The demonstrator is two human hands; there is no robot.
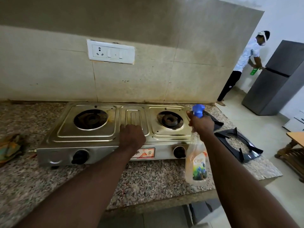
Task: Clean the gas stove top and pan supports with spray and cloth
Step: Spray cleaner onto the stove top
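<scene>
In mid-frame the left hand (131,137) rests curled on the stove (85,137), while the right hand (201,124) grips the spray bottle (195,158) over its right end. Two pan supports (250,154) lie on the table (148,175) at right, and a cloth (9,147) lies far left.

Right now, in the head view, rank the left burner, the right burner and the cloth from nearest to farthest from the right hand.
From the right hand, which grips the spray bottle:
1. Right burner, just to its left.
2. Left burner, across the stove.
3. Cloth, at the counter's far left.
</scene>
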